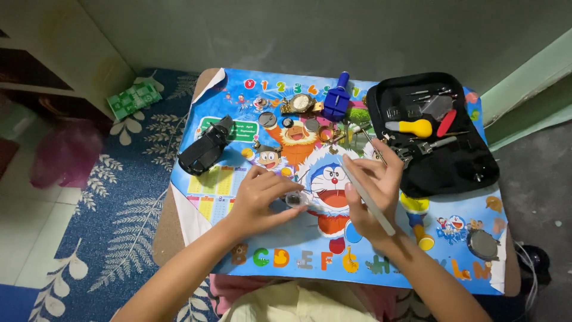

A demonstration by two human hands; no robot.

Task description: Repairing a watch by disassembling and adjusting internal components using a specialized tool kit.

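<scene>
Hands: two, both over the middle of the table, forearms coming in from the lower edge.
Left hand: palm down, fingers curled, fingertips pinching one small round clear part against the mat.
Right hand: closed around one thin pale tool, held like a pen, its tip slanting up and left, away from the round part.
Small round clear part: one, on the cartoon mat, between the two hands, touching the left fingertips.
Table cover: one colourful cartoon mat spread over the table.
Tool case: one, black, lying unzipped at the right, holding one yellow-handled tool and several small metal tools, count unclear.
Wristwatch: one, gold-coloured, at the far edge.
Blue tool: one, just beside the wristwatch.
Black strap piece: one, at the left.
</scene>
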